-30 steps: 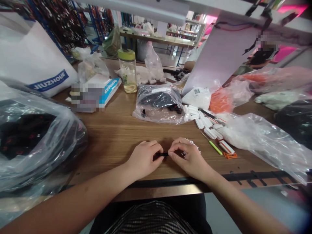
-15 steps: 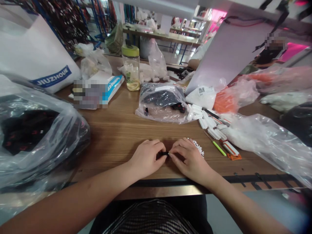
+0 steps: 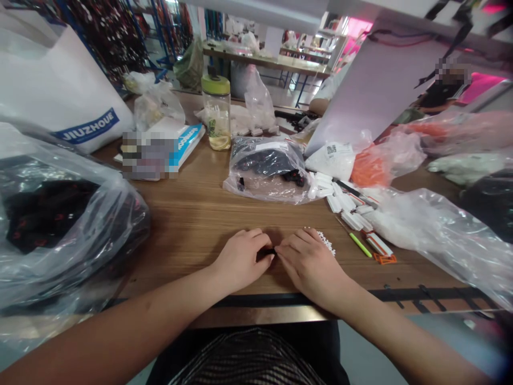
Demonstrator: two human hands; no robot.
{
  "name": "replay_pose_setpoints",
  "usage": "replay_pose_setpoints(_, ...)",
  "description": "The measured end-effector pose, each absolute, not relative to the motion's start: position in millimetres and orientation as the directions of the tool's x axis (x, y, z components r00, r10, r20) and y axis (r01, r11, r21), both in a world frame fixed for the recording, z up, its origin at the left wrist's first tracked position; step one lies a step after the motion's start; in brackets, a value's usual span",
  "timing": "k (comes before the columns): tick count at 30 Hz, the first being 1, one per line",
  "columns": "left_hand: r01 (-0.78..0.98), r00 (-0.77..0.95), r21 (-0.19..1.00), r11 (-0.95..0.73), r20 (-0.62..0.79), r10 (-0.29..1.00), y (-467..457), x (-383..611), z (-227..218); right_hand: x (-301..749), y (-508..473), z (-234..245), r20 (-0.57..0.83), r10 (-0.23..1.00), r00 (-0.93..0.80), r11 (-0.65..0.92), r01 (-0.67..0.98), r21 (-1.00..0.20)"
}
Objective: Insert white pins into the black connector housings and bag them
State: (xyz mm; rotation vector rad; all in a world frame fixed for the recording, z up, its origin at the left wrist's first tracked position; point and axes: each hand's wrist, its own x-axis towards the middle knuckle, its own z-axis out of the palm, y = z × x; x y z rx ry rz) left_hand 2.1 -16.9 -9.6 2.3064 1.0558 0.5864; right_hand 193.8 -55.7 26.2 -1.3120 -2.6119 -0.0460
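My left hand [image 3: 245, 261] is closed around a small black part [image 3: 270, 251], of which only a short end shows past the thumb and forefinger. From the other side, my right hand [image 3: 308, 262] meets that end with its fingers bent and pressed together. Its back faces up, so whatever lies inside its fingertips is hidden. A heap of tiny white pieces [image 3: 326, 243] lies on the table just beyond my right hand, partly covered by it.
To the right lie a green-handled tool [image 3: 360, 244], an orange plastic piece [image 3: 385, 259] and several white blocks [image 3: 351, 220]. A clear bag of black parts [image 3: 266, 168] lies ahead, near a lidded bottle [image 3: 216, 115]. A large plastic bag [image 3: 132, 214] bulges at left.
My right hand has rolled over, its back now turned more upward and its fingertips more hidden. Less of the black part shows. My left hand has barely moved.
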Motion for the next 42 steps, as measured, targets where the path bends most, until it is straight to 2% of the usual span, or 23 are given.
replay_pose_setpoints(4,0.542,0.6,0.623,-0.564,0.183,0.779,-17.0,2.4,-9.9,197.6,-60.3,20.9,0.29,0.772,-0.565,0.612,0.784,-0.101)
replay_pose_setpoints(9,0.544,0.607,0.62,-0.565,0.174,0.776,-16.7,2.3,-9.6,190.0,-64.8,18.0,0.266,0.785,-0.56,0.6,0.794,-0.098)
replay_pose_setpoints(13,0.551,0.608,0.613,-0.566,0.17,0.776,-17.4,1.4,-10.0,200.5,-56.5,21.3,0.267,0.834,-0.482,0.546,0.791,-0.277)
replay_pose_setpoints(16,0.551,0.61,0.603,-0.577,0.181,0.771,-17.8,1.0,-9.9,237.8,-39.3,23.2,0.271,0.917,-0.292,0.382,0.838,-0.389)
replay_pose_setpoints(19,0.541,0.622,0.599,-0.59,0.188,0.761,-17.5,1.3,-8.9,281.8,-20.3,20.3,0.117,0.986,-0.119,0.159,0.88,-0.447)
replay_pose_setpoints(22,0.536,0.624,0.601,-0.593,0.191,0.758,-16.7,1.7,-8.9,304.3,-8.3,16.4,-0.05,0.993,-0.109,0.065,0.841,-0.537)
replay_pose_setpoints(24,0.536,0.623,0.601,-0.593,0.191,0.758,-16.3,1.7,-10.0,304.6,-5.3,16.6,-0.091,0.987,-0.129,0.063,0.851,-0.521)
replay_pose_setpoints(29,0.541,0.622,0.595,-0.594,0.192,0.759,-16.1,0.9,-11.8,292.7,-4.4,23.8,-0.113,0.981,-0.159,0.106,0.921,-0.376)
replay_pose_setpoints(32,0.542,0.626,0.593,-0.595,0.187,0.757,-16.1,0.5,-11.4,294.4,-2.9,24.8,-0.128,0.978,-0.167,0.115,0.934,-0.339)
replay_pose_setpoints(39,0.541,0.631,0.59,-0.6,0.187,0.753,-15.9,-0.3,-12.9,305.8,-2.8,21.1,0.005,0.993,-0.114,0.111,0.959,-0.259)
replay_pose_setpoints(42,0.538,0.631,0.589,-0.603,0.193,0.752,-15.9,-0.5,-12.9,312.2,-5.3,17.7,0.005,0.994,-0.113,0.109,0.949,-0.297)
